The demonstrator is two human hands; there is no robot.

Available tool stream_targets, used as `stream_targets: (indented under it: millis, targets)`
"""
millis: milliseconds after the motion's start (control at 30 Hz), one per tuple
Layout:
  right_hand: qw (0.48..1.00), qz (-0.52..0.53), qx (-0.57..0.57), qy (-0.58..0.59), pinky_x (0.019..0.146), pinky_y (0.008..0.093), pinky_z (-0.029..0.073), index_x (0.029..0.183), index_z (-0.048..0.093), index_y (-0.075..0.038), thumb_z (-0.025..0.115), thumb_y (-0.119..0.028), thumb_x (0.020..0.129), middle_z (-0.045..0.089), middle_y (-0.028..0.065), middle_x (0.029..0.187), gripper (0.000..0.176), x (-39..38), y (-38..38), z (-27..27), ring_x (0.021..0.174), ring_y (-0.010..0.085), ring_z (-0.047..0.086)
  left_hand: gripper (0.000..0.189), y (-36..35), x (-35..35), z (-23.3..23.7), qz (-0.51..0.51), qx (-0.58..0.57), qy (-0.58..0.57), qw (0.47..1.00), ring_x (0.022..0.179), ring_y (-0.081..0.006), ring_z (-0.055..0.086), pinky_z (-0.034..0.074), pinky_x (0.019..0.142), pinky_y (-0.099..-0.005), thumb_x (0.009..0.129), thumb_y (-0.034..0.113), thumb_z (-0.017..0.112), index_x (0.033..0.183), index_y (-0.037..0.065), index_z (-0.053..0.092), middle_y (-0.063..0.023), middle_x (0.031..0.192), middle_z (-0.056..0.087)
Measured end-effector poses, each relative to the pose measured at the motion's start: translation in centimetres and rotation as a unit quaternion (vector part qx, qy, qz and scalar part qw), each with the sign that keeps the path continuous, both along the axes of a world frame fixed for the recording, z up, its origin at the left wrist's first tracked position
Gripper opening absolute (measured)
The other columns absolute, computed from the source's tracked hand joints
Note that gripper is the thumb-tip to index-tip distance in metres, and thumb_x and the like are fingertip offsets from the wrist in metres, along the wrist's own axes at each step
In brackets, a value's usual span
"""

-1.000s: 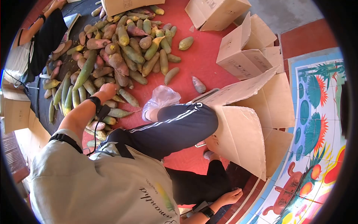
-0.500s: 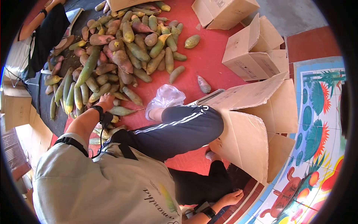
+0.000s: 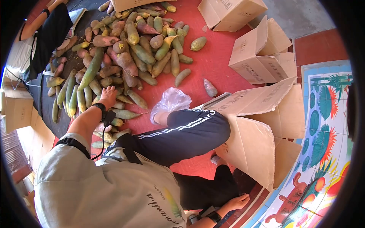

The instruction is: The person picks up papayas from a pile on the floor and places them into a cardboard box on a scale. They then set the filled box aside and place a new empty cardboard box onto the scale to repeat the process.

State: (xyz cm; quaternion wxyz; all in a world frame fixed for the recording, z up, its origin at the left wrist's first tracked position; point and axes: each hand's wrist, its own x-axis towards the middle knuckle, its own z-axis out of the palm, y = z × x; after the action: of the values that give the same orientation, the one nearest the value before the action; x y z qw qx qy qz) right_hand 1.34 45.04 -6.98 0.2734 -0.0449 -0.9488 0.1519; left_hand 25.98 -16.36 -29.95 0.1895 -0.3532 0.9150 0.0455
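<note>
On the near edge of the fruit pile point(image 3: 125, 57), the left hand point(image 3: 109, 93) rests on top of the fruits. Its fingers point(image 3: 112, 88) are spread and lie flat on them, not closed around any that I can see. A black band point(image 3: 101, 106) sits on this wrist and a thin cable hangs from it. The fruits are long, in green, yellow and purple-brown colours. They lie in a wide heap, partly on the red floor point(image 3: 213, 64) and partly on a dark mat point(image 3: 43, 110) at the left. A few single fruits lie apart from the heap on the floor, toward the boxes.

Just beside the pile, a clear plastic bag point(image 3: 172, 100) lies at the person's foot. The leg in dark pants with white stripes reaches across the middle of the view. An open carton point(image 3: 251, 144) stands against the knee, its flaps spread out. More boxes point(image 3: 256, 57) stand farther away on the floor.

The right hand point(image 3: 238, 201) is low, well apart from the pile, near the painted tiles point(image 3: 323, 125). Its fingers are half bent, and I cannot tell if they hold something.

Another person point(image 3: 49, 34) in a black shirt sits at the far side of the pile.
</note>
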Motion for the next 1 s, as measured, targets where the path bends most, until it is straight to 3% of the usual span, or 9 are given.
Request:
stream_targets:
  millis: [167, 233, 467, 600, 633, 733, 800, 867, 1000]
  targets:
    - [1.0, 0.003, 0.008, 0.002, 0.061, 0.0376, 0.043, 0.08, 0.054, 0.005, 0.044, -0.02, 0.093, 0.055, 0.0179, 0.073, 0.031, 0.1, -0.4, 0.3, 0.066, 0.0303, 0.053, 0.036, -0.3, 1.0, 0.5, 0.035, -0.013, 0.052, 0.998, 0.11, -0.025, 0.043, 0.036, 0.087, -0.04, 0.07, 0.012, 0.059, 0.106, 0.01, 0.055, -0.0094, 0.113, 0.047]
    - [1.0, 0.007, -0.006, 0.01, 0.06, 0.037, 0.043, 0.079, 0.054, 0.005, 0.044, -0.02, 0.093, 0.055, 0.0174, 0.072, 0.031, 0.0, -0.5, 0.1, 0.065, 0.0292, 0.052, 0.039, -0.8, 1.8, 1.7, 0.051, -0.036, -0.063, 0.996, 0.114, -0.0262, 0.04, 0.034, 0.093, -0.0433, 0.07, 0.012, 0.061, 0.108, 0.01, 0.055, -0.0096, 0.116, 0.046]
    - [0.999, 0.009, -0.037, 0.018, 0.057, 0.0363, 0.042, 0.078, 0.053, 0.005, 0.045, -0.018, 0.093, 0.052, 0.0159, 0.069, 0.028, 0.2, -1.3, 0.4, 0.061, 0.0271, 0.05, 0.045, -2.7, 3.8, 2.9, -0.058, -0.115, -0.141, 0.982, 0.124, -0.0273, 0.031, 0.025, 0.103, -0.0475, 0.069, 0.014, 0.065, 0.113, 0.012, 0.054, -0.0091, 0.121, 0.044]
    - [1.0, -0.011, 0.003, 0.01, 0.057, 0.0323, 0.045, 0.08, 0.056, 0.002, 0.046, -0.022, 0.093, 0.055, 0.0127, 0.069, 0.029, 0.3, -0.2, 0.1, 0.061, 0.0234, 0.053, 0.067, -3.0, 1.4, 6.2, -0.137, -0.097, -0.307, 0.937, 0.119, -0.0242, 0.034, 0.027, 0.1, -0.0432, 0.05, 0.033, 0.081, 0.11, 0.017, 0.058, -0.0046, 0.12, 0.045]
    - [1.0, -0.001, 0.006, 0.02, 0.057, 0.0326, 0.044, 0.081, 0.056, 0.002, 0.046, -0.022, 0.093, 0.056, 0.0129, 0.069, 0.029, 0.3, 0.0, -0.2, 0.061, 0.0233, 0.053, 0.082, -3.5, 2.0, 4.9, -0.157, -0.126, -0.302, 0.932, 0.116, -0.0233, 0.036, 0.027, 0.099, -0.0423, 0.036, 0.041, 0.085, 0.111, 0.019, 0.057, -0.0014, 0.117, 0.047]
    - [1.0, 0.006, 0.013, 0.026, 0.056, 0.034, 0.044, 0.082, 0.056, 0.002, 0.046, -0.022, 0.093, 0.058, 0.0142, 0.071, 0.029, 0.2, 0.0, -0.2, 0.061, 0.0236, 0.054, 0.091, -6.9, 5.7, -3.2, -0.167, -0.143, -0.234, 0.947, 0.114, -0.0247, 0.04, 0.028, 0.1, -0.0444, 0.031, 0.04, 0.086, 0.113, 0.018, 0.054, -0.0033, 0.113, 0.05]
    - [0.999, 0.001, -0.038, -0.005, 0.056, 0.0349, 0.043, 0.082, 0.056, 0.003, 0.046, -0.022, 0.093, 0.058, 0.0148, 0.072, 0.029, 0.3, -0.4, 0.1, 0.062, 0.024, 0.055, 0.085, -5.2, 2.9, 3.1, -0.169, -0.125, -0.282, 0.936, 0.111, -0.0244, 0.044, 0.028, 0.1, -0.0452, 0.039, 0.035, 0.084, 0.116, 0.016, 0.051, -0.0029, 0.109, 0.053]
    - [0.999, 0.01, -0.025, 0.019, 0.056, 0.0358, 0.042, 0.081, 0.055, 0.004, 0.047, -0.02, 0.092, 0.056, 0.0159, 0.071, 0.027, 0.2, -1.1, 0.1, 0.062, 0.0264, 0.053, 0.04, -5.0, 1.8, 5.7, -0.142, -0.085, -0.259, 0.952, 0.109, -0.0228, 0.047, 0.026, 0.1, -0.0452, 0.072, 0.018, 0.066, 0.11, 0.017, 0.054, -0.0021, 0.107, 0.056]
    - [0.998, 0.028, -0.001, 0.048, 0.056, 0.0359, 0.041, 0.081, 0.054, 0.004, 0.048, -0.017, 0.092, 0.053, 0.0161, 0.07, 0.025, 0.0, -1.3, 0.0, 0.06, 0.0277, 0.05, 0.047, -5.9, 0.3, 7.7, -0.03, -0.077, -0.125, 0.989, 0.108, -0.0244, 0.051, 0.035, 0.094, -0.0437, 0.073, 0.023, 0.067, 0.113, 0.01, 0.047, -0.0069, 0.109, 0.056]
